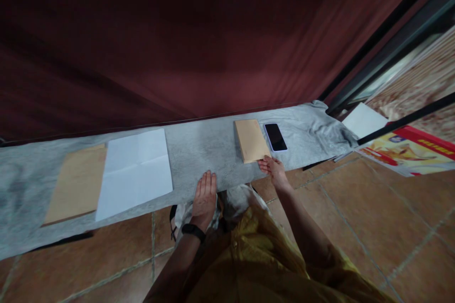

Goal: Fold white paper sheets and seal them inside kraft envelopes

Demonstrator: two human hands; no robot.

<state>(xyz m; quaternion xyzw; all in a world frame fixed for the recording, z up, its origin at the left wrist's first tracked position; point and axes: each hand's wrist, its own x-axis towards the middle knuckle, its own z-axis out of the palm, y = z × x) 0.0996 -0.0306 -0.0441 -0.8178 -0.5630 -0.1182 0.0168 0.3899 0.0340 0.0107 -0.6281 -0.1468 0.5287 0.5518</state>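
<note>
My right hand [273, 169] has its fingers closed on the near right corner of a tan kraft-cover notebook [251, 140], which lies closed on the grey cloth. My left hand [205, 199] rests flat at the front edge of the cloth, fingers stretched out, holding nothing; a dark band circles its wrist. Just right of the notebook lies a smartphone [275, 137] with a dark screen and a pale edge. Left of my left hand, a creased white sheet of paper [137, 170] partly covers a flat brown envelope or folder [77, 182].
A grey cloth [202, 139] covers the long narrow surface, bunched at its right end. Behind it hangs a dark red curtain [213, 57]. At right stand a dark metal frame [355, 85] and a red and yellow printed box [412, 149]. Brown floor tiles [341, 199] lie below.
</note>
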